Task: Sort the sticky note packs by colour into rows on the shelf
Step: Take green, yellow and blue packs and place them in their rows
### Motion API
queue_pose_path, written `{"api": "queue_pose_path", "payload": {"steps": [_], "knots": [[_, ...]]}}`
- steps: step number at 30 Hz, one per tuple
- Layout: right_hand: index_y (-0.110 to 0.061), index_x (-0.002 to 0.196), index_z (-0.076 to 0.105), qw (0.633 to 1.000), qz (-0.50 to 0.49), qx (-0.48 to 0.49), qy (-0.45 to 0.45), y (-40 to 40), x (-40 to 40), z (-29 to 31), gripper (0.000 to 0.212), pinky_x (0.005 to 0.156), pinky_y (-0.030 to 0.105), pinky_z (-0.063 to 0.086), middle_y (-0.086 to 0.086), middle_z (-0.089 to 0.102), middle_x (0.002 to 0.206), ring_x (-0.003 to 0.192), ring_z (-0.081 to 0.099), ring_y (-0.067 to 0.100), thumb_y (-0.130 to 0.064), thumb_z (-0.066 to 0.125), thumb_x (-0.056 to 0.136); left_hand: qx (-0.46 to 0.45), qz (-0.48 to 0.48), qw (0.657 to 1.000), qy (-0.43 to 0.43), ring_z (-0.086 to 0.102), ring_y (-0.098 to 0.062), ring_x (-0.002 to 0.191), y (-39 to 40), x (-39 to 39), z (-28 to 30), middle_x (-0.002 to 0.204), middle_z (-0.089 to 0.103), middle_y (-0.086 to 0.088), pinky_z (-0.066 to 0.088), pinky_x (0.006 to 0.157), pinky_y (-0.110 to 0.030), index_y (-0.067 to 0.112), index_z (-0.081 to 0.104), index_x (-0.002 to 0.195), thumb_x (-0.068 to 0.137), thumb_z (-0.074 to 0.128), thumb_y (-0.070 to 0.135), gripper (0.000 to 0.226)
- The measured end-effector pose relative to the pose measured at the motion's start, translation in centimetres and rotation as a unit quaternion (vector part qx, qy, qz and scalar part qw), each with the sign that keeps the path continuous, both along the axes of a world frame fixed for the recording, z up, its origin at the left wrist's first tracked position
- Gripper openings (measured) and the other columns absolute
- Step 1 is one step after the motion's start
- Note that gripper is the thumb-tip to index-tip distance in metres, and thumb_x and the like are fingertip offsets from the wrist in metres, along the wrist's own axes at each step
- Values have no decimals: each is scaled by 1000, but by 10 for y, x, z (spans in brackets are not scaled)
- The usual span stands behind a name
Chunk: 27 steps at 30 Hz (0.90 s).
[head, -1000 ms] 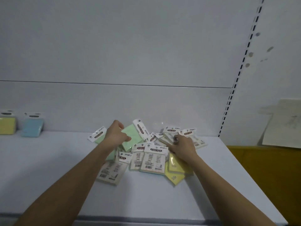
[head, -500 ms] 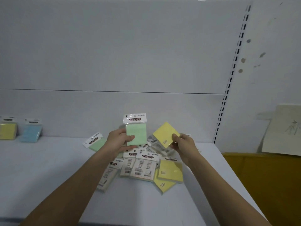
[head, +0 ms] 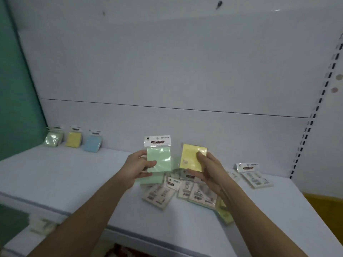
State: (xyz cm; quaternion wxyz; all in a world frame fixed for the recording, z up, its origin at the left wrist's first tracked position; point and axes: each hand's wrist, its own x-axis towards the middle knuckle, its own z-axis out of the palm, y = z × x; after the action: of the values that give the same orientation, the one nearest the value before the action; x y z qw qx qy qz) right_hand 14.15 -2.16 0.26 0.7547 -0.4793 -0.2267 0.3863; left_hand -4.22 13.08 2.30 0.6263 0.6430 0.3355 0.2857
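Left hand (head: pixel 138 168) grasps a green pack (head: pixel 158 158), right hand (head: pixel 207 170) a yellow pack (head: pixel 192 156), both lifted above the pile (head: pixel 185 191) on the shelf (head: pixel 74 175) (faces up, likely to read colour). Starter packs (head: pixel 73 139) stand far left of the pile, marking rows.

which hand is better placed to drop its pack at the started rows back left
Left, probably. The left hand holds the green pack on the side nearer the green, yellow and blue packs standing at the back left; the right hand would cross over.
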Motion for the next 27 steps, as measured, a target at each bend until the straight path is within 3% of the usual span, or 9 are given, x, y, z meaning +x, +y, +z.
{"api": "queue_pose_path", "payload": {"steps": [3, 7, 10, 14, 17, 22, 27], "knots": [[-14, 114, 62, 998, 34, -16, -59, 32, -44, 1, 21, 71, 40, 60, 9, 71, 105, 92, 70, 25, -23, 50, 99, 3, 20, 1000, 8, 62, -22, 85, 21, -49, 1, 97, 70, -7, 58, 74, -34, 17, 65, 106, 81, 69, 1, 30], [-17, 111, 60, 985, 44, -42, -160, 75, -118, 2, 16, 70, 30, 53, 1, 70, 92, 79, 66, 15, -20, 54, 97, 6, 50, 999, 10, 66, -27, 91, 55, -129, -3, 102, 71, -10, 57, 82, -38, 15, 64, 107, 82, 68, -1, 30], [-19, 112, 53, 984, 57, -37, -165, 107, -177, 3, 21, 64, 32, 55, 3, 73, 93, 79, 67, 21, -9, 57, 95, -7, 66, 998, 7, 67, -29, 92, 82, -192, -9, 107, 70, -15, 58, 79, -38, 14, 63, 107, 82, 68, -2, 30], [-18, 114, 51, 982, 82, -45, -163, 150, -252, 4, 21, 82, 49, 56, 11, 71, 104, 89, 68, 27, -6, 52, 96, -20, 103, 994, -4, 68, -29, 88, 112, -268, -10, 105, 68, -17, 59, 66, -32, 11, 59, 112, 83, 66, -6, 34], [-18, 115, 53, 979, 83, -63, -174, 182, -296, 5, 18, 84, 49, 57, 13, 68, 104, 92, 67, 27, -11, 45, 100, -29, 118, 992, -17, 68, -28, 90, 131, -318, -12, 106, 67, -16, 58, 62, -29, 12, 60, 109, 84, 64, -6, 31], [-23, 107, 57, 973, 55, -70, -211, 230, -341, 8, 15, 79, 47, 59, 15, 66, 106, 94, 69, 29, -16, 46, 100, -43, 131, 990, -19, 66, -31, 91, 162, -373, -17, 103, 66, -18, 58, 80, -43, 10, 62, 100, 87, 56, -7, 22], [-27, 97, 66, 971, 26, -71, -225, 270, -352, 6, 19, 79, 51, 57, 14, 68, 97, 84, 67, 26, -11, 57, 94, -42, 164, 985, -29, 67, -24, 83, 206, -391, -17, 95, 68, -13, 58, 59, -29, 13, 62, 96, 88, 59, -7, 22]]}}
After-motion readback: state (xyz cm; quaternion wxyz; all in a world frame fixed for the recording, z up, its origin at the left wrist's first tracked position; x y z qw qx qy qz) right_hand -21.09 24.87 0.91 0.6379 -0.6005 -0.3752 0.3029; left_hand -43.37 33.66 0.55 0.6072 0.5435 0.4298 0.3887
